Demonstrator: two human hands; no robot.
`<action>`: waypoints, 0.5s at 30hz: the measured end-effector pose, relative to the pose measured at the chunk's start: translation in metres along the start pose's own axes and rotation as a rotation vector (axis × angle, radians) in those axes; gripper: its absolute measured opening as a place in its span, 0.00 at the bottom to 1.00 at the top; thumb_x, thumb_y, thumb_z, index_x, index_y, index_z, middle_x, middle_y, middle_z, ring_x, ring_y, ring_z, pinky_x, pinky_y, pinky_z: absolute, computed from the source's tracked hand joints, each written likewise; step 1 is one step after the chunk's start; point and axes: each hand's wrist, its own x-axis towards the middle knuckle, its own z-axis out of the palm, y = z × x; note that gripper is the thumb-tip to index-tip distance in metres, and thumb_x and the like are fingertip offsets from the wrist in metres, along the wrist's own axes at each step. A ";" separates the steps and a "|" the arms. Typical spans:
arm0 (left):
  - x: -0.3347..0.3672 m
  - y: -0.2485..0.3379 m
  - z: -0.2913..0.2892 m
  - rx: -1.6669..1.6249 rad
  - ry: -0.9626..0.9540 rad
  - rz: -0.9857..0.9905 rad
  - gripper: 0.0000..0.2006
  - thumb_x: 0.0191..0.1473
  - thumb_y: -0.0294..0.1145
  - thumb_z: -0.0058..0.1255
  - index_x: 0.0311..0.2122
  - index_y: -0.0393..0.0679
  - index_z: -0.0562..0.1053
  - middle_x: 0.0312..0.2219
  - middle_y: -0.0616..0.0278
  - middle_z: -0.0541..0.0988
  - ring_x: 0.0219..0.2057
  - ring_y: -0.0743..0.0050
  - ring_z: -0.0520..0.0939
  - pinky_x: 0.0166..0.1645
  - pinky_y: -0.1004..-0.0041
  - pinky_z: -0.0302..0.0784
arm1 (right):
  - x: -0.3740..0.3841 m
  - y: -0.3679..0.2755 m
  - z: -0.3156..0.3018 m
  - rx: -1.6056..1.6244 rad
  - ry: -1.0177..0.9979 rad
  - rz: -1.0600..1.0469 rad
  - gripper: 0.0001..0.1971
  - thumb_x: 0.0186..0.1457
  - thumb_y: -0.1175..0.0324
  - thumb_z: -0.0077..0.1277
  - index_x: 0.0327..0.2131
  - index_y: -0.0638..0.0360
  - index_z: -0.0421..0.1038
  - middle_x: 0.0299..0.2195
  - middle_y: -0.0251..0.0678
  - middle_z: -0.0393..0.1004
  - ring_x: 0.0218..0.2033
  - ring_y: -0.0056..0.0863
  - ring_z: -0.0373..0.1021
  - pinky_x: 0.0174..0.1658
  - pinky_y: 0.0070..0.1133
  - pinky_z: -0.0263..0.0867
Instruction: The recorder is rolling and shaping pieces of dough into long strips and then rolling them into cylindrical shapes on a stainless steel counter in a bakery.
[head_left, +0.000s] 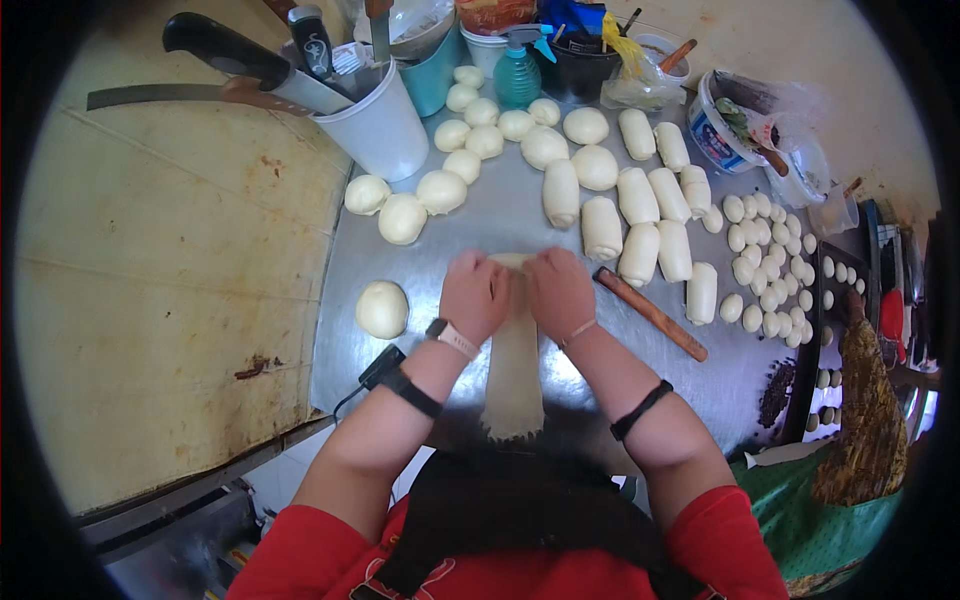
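Observation:
A long, thin strip of dough (514,370) lies flat on the metal table, running toward me and ending in a ragged near edge. At its far end, my left hand (473,296) and my right hand (560,293) are side by side with fingers curled on the dough, which is bunched between them. The fingertips are partly hidden by the backs of my hands. Right of my right hand lies a wooden rolling pin (650,313), set at a slant. A single round dough ball (382,310) sits to the left of my left hand.
Several dough balls (545,148) and rolled dough cylinders (640,196) stand beyond my hands. Small dough pieces (770,260) are grouped at right, beside a dark tray (808,385). A white bucket (378,135) holds knives. A spray bottle (517,78) stands behind. Another person's patterned sleeve (858,400) reaches in.

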 end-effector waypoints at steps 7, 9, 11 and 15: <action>-0.046 -0.005 0.048 -0.132 0.372 0.299 0.27 0.46 0.24 0.53 0.54 0.31 0.65 0.49 0.42 0.68 0.50 0.40 0.69 0.56 0.56 0.66 | -0.051 -0.013 0.048 0.012 0.163 -0.042 0.22 0.50 0.72 0.49 0.50 0.63 0.67 0.46 0.43 0.66 0.53 0.40 0.61 0.54 0.32 0.63; -0.075 0.001 0.049 -0.001 0.349 0.403 0.24 0.46 0.26 0.54 0.51 0.33 0.68 0.47 0.45 0.70 0.49 0.43 0.70 0.54 0.58 0.68 | -0.080 -0.014 0.054 -0.161 0.174 -0.182 0.21 0.50 0.71 0.48 0.50 0.65 0.67 0.47 0.44 0.66 0.53 0.41 0.60 0.54 0.32 0.63; -0.085 -0.003 0.047 -0.044 0.264 0.322 0.21 0.47 0.28 0.54 0.48 0.37 0.70 0.43 0.49 0.71 0.46 0.47 0.71 0.52 0.60 0.69 | -0.091 -0.015 0.042 -0.133 0.109 -0.171 0.20 0.50 0.72 0.49 0.49 0.62 0.69 0.46 0.45 0.67 0.50 0.42 0.64 0.54 0.32 0.63; -0.078 0.007 0.023 -0.069 0.210 0.155 0.20 0.46 0.29 0.55 0.47 0.40 0.71 0.42 0.52 0.72 0.45 0.48 0.72 0.50 0.61 0.70 | -0.083 -0.014 0.025 0.058 0.302 -0.128 0.17 0.48 0.73 0.49 0.44 0.57 0.73 0.40 0.46 0.71 0.41 0.44 0.69 0.51 0.33 0.64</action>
